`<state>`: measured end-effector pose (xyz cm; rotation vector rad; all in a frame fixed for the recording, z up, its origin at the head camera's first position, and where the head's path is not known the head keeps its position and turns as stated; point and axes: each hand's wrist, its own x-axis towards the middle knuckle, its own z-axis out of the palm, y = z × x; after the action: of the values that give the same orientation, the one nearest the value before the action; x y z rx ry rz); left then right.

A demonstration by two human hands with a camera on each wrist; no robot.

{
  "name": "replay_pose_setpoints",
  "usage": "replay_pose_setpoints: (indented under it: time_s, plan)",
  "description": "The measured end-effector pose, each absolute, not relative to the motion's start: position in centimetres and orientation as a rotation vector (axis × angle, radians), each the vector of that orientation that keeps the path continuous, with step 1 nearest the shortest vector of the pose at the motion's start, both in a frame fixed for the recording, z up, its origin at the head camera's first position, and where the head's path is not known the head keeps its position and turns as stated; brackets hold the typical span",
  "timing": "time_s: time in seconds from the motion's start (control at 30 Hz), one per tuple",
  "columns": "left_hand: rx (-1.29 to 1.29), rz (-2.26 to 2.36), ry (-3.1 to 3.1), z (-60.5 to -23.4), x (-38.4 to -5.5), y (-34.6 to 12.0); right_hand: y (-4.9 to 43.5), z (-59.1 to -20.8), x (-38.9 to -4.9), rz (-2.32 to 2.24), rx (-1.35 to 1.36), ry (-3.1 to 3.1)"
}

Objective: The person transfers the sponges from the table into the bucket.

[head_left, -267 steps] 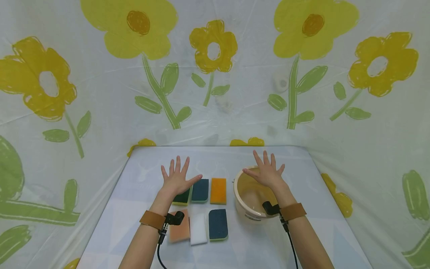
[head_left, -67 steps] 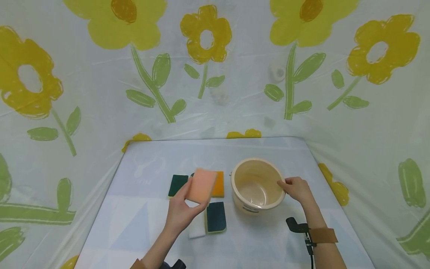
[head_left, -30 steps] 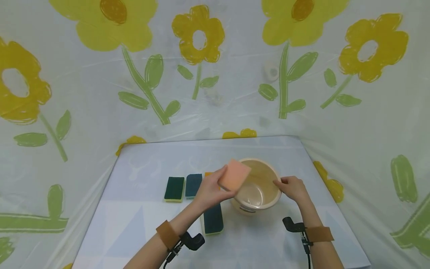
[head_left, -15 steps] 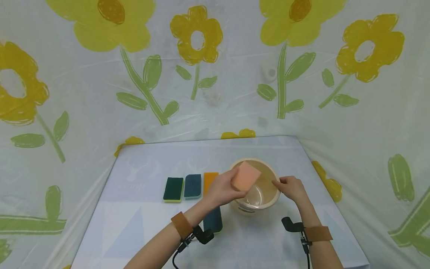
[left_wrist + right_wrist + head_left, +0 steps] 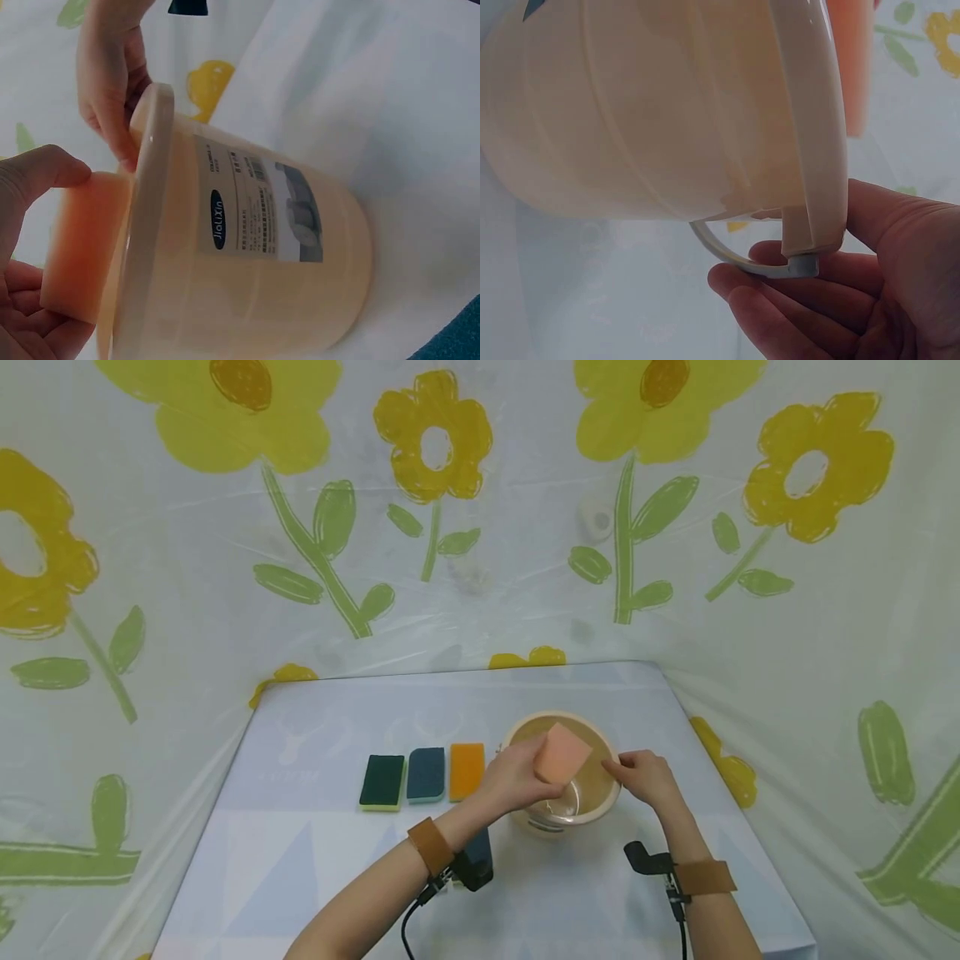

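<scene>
My left hand (image 5: 517, 777) pinches a peach-coloured sponge (image 5: 562, 753) between thumb and fingers, over the mouth of a cream plastic bucket (image 5: 546, 817). In the left wrist view the sponge (image 5: 86, 244) is just above the bucket's rim (image 5: 154, 142). My right hand (image 5: 648, 778) grips the rim at the right side. The right wrist view shows that thumb on the rim and the fingers below, by the grey handle (image 5: 742, 259). A printed label (image 5: 259, 206) is stuck on the bucket's wall.
Left of the bucket, a dark green sponge (image 5: 382, 781), a blue-grey sponge (image 5: 426, 774) and an orange sponge (image 5: 467, 770) lie in a row. Another dark blue sponge (image 5: 480, 843) is partly behind the left forearm. A flowered cloth (image 5: 517, 568) hangs behind the table.
The left hand picked up the peach sponge from the front row and carried it right, over the bucket's mouth. The right hand moved from above the bucket to its rim and stays there.
</scene>
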<state>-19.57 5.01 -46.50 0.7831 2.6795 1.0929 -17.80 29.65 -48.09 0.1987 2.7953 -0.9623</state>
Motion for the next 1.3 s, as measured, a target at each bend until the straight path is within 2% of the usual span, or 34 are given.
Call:
replay_pose_setpoints:
  time_s: [1.3]
  plan:
    - [0.747,0.689,2.663,-48.8,-21.3,8.9,29.6,-48.5,-17.9,-0.981,0.247,2.796]
